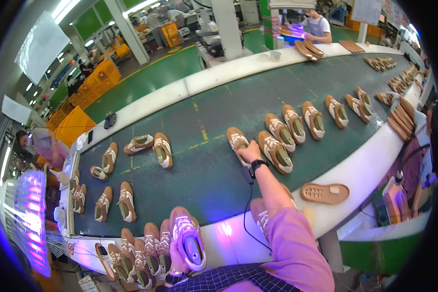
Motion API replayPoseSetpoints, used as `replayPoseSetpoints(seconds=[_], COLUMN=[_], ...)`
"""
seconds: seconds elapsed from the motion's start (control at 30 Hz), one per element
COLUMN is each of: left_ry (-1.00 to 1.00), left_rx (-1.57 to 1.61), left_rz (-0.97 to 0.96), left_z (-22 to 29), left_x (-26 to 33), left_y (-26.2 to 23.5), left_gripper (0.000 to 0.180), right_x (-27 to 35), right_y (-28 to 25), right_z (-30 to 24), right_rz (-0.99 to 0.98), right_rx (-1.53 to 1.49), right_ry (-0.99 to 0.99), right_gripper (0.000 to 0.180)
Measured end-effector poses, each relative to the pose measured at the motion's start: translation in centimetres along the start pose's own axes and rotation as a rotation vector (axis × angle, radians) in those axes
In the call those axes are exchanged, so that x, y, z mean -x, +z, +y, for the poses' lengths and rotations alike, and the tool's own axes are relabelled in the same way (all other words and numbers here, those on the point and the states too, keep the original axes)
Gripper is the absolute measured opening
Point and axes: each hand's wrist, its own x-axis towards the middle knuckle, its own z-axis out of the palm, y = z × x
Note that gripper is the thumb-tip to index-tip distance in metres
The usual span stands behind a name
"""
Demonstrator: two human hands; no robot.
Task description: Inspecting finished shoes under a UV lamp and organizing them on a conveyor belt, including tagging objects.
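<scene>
a row of brown shoes [277, 134] crowds the green belt [194, 187] beside your right hand [249, 152], a black cable [247, 214] trails from that wrist, and more shoes [152, 239] cluster left of you. your right fingers close on a tan shoe [236, 137] at the row's left end; your left hand [178, 260] grips a white-laced shoe [184, 225] near your body.

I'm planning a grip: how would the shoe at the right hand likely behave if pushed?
The shoe probably won't roll, since it appears upright on the dark green surface. It likely flexes a little around its opening, beside the right hand.
</scene>
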Motion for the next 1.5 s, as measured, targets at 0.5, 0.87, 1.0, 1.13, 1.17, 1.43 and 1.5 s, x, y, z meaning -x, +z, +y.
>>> replayPoseSetpoints(seconds=[0.5,0.87,1.0,1.13,1.17,1.43,1.5], left_ry=[0.052,-0.058,-0.115,-0.093,-0.075,0.166,0.216], left_rx=[0.055,0.057,0.008,0.019,0.009,0.265,0.240], left_rz=[-0.046,-0.471,-0.499,-0.620,-0.618,-0.662,-0.727], left_z=[1.2,2.6,3.0,2.6,2.5,2.8,2.3], left_x=[-0.9,0.9,1.5,1.7,1.8,-0.7,-1.6], left_y=[-2.1,-0.9,-0.7,0.2,0.4,-0.8,-2.3], left_gripper=[0.069,0.093,0.102,0.095,0.093,0.077,0.067], right_x=[6.9,30.4,34.5,35.9,36.0,36.2,36.3], right_y=[-3.1,-10.1,-10.2,-10.5,-10.6,-10.4,-9.2], right_z=[0.5,-3.3,-1.0,-1.4,-2.1,-8.7,-9.1], right_rz=[-0.694,-1.088,-0.805,-0.830,-0.823,-0.632,-0.634], right_rx=[-1.085,-1.458,-1.113,-1.006,-0.984,-0.890,-1.019], right_ry=[0.061,-0.032,0.161,0.128,0.100,-0.486,-0.430], right_gripper=[0.046,0.089,0.091,0.095,0.095,0.108,0.105])
